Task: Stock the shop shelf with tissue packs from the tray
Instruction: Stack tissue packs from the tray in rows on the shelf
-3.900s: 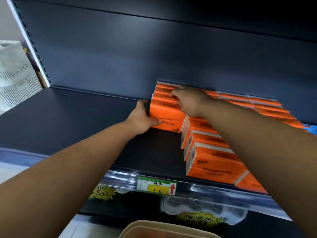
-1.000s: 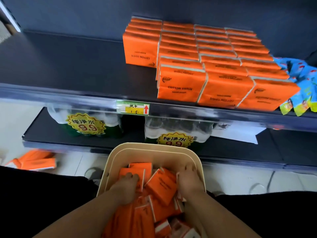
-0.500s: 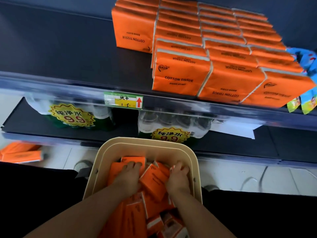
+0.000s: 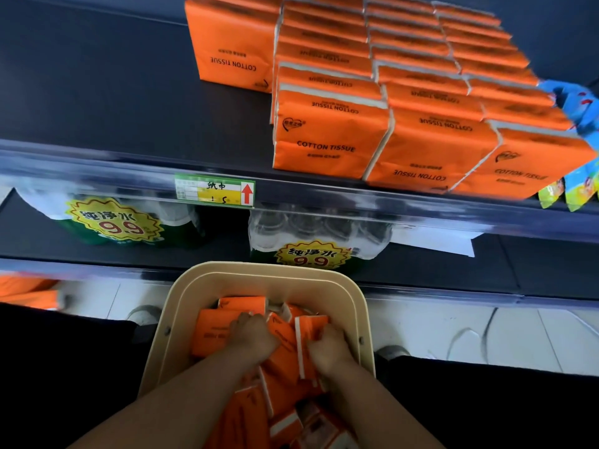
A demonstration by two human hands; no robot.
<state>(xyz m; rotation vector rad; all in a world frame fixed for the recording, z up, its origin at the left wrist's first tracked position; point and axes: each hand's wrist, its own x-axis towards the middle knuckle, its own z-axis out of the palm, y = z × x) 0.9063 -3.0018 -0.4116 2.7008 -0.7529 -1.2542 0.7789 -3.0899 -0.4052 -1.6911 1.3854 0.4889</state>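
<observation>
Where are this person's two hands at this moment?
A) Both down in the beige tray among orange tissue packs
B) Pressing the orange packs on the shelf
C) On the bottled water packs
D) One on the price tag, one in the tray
A: the left hand and right hand are both inside the beige tray, fingers curled on orange tissue packs.

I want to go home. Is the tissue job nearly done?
Not yet. Rows of orange tissue packs stand on the dark metal shelf. Left hand and right hand grip loose packs in the beige plastic tray. Many more wait there.
</observation>
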